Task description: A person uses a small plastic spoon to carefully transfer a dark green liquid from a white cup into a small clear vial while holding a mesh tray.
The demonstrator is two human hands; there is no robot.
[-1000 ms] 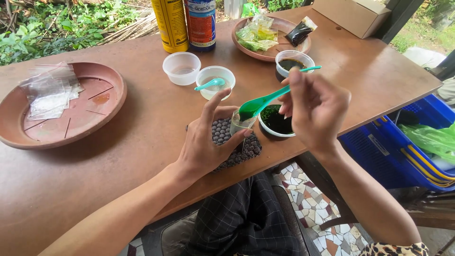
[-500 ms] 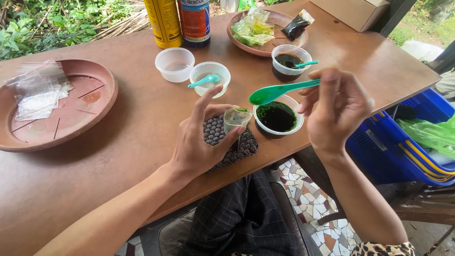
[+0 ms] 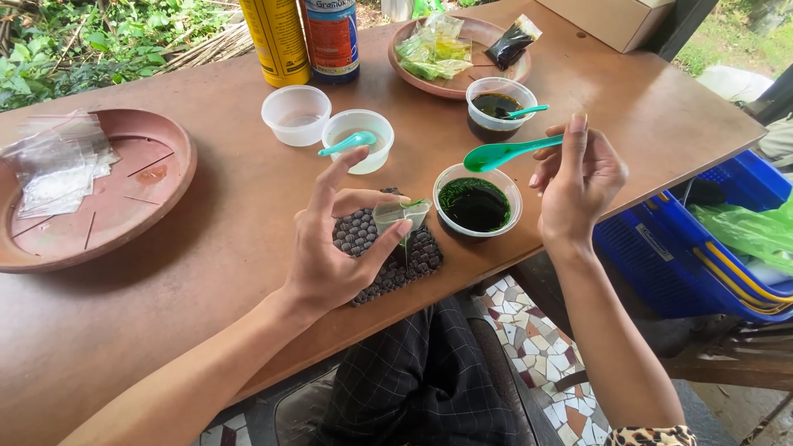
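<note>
Beside the bowl of dark green liquid [image 3: 477,200], the left hand [image 3: 334,248] pinches a small clear bag [image 3: 398,215] while the right hand [image 3: 578,182] grips a green spoon [image 3: 504,153] above it.

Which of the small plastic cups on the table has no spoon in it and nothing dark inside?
The clear cup farthest left, beside the yellow can. The cup next to it holds a teal spoon; the other two hold dark liquid.
</note>
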